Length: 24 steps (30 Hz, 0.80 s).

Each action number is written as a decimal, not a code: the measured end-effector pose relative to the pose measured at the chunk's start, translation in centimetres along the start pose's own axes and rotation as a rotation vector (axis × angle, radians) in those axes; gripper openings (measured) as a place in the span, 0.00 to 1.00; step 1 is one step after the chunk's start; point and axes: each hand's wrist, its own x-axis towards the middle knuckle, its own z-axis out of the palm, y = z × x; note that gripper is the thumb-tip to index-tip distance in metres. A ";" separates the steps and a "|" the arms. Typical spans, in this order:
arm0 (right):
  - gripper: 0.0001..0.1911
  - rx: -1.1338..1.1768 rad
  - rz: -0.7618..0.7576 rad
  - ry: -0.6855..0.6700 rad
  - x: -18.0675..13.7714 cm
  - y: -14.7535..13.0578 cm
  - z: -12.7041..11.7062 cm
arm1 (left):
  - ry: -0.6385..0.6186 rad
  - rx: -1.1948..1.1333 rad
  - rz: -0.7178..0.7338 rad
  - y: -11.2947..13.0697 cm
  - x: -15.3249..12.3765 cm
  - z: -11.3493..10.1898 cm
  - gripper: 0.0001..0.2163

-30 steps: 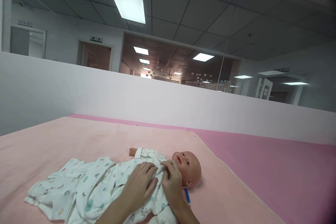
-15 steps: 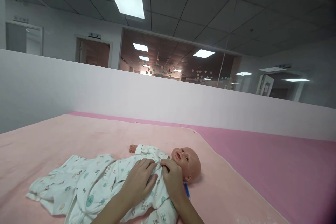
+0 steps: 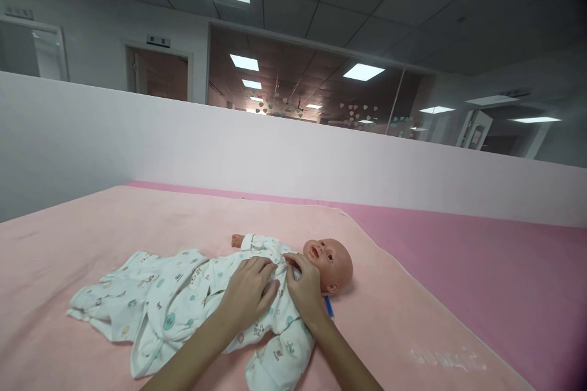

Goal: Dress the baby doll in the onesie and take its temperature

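Note:
A baby doll (image 3: 331, 263) lies on its back on a peach blanket (image 3: 137, 226), head to the right. It wears a white patterned sleepsuit (image 3: 174, 302) that spreads out to the left. My left hand (image 3: 250, 292) rests on the doll's chest, fingers bent onto the cloth. My right hand (image 3: 303, 288) pinches the sleepsuit at the neckline, just below the doll's chin. A blue pen-like object (image 3: 329, 306) lies by the doll's neck, partly hidden by my right hand.
The blanket covers a pink mattress (image 3: 481, 281) that shows bare on the right. A white partition wall (image 3: 275, 159) runs along the far side. Beyond it are doors and a glass-walled room with ceiling lights.
My view has tilted downward and shifted a little, so the doll sits higher in the picture. Both hands stay on the doll's chest and neckline, with only slight finger movement.

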 end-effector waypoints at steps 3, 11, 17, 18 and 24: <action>0.14 0.004 -0.037 0.021 -0.1 -0.2 -0.1 | 0.040 0.016 -0.078 0.0 0.0 -0.2 0.08; 0.14 0.048 -0.157 0.110 -0.3 -0.9 -0.4 | 0.036 -0.106 -0.155 -0.2 0.2 -0.4 0.06; 0.15 0.041 -0.240 0.114 -0.6 -1.2 -0.4 | 0.070 -0.091 -0.090 -0.1 0.0 -0.3 0.07; 0.15 0.031 -0.246 0.101 -0.6 -1.2 -0.4 | 0.075 -0.090 -0.083 -0.1 0.1 -0.4 0.07; 0.14 -0.011 -0.245 -0.021 -0.6 -1.1 -0.3 | 0.065 -0.135 -0.096 -0.1 0.4 -0.6 0.05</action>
